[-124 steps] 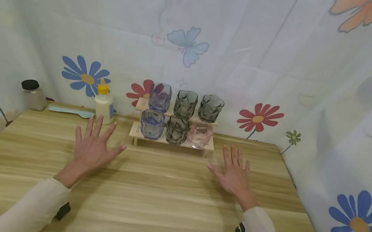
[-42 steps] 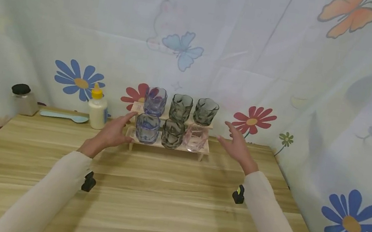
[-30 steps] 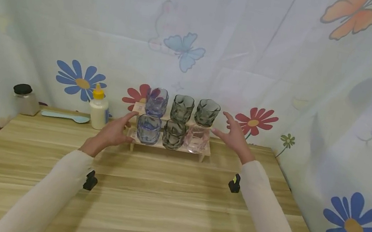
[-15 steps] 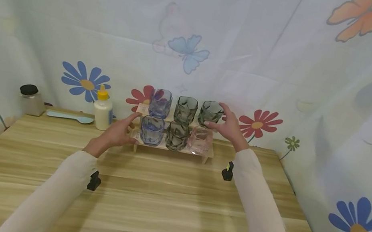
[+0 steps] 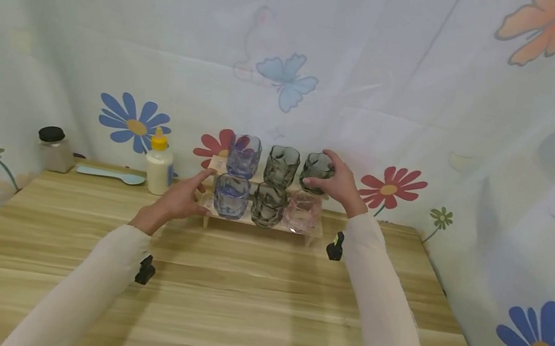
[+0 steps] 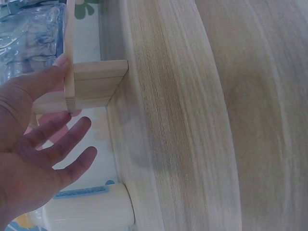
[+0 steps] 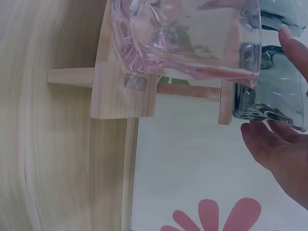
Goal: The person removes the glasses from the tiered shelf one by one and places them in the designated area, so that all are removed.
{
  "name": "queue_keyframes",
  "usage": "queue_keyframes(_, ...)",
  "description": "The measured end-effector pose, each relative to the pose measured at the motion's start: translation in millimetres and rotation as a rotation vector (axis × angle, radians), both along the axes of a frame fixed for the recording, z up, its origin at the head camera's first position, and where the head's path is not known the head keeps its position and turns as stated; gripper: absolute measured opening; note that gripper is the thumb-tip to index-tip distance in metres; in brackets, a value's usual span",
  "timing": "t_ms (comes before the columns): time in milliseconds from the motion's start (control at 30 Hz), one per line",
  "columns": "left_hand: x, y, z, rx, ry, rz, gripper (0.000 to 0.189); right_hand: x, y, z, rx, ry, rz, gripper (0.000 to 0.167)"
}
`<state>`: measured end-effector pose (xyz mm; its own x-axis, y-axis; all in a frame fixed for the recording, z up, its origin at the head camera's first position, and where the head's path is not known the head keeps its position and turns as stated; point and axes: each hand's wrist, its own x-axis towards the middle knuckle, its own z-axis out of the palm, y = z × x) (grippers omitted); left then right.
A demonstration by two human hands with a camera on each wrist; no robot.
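Note:
A two-tier wooden rack holds glass tumblers in two rows. On its upper tier stand a blue tumbler, a grey tumbler and another grey tumbler at the right end. The lower tier bears a blue tumbler, a dark grey tumbler and a pink tumbler. My right hand grips the upper right grey tumbler, thumb in front and fingers round its far side. With thumb and forefinger, my left hand holds the lower shelf's left end; its other fingers hang free.
Left of the rack stands a glue bottle with a yellow cap. A pale blue spoon and a black-lidded jar lie farther left. A flower-print curtain rises behind the wooden table.
Both hands have come forward from lying spread above the table. The left took hold of the rack's end first; the right then moved left and closed round the upper right grey tumbler.

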<state>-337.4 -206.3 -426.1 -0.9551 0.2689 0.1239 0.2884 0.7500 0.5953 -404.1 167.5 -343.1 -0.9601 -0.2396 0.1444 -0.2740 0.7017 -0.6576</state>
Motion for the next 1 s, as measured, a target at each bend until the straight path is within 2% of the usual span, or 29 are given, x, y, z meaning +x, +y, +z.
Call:
queue_keyframes(467,-1.3,3.8,-3.4,-0.012,0.019,0.010,0.097,-9.9,0.8,-4.3,0.042,0.003,0.019,0.092)
queue_keyframes(1000,-2.9,1.4,-3.8,-0.014,-0.003,0.034,0.097,-9.4,-3.6,-2.7,0.053,0.031,0.000,0.086)
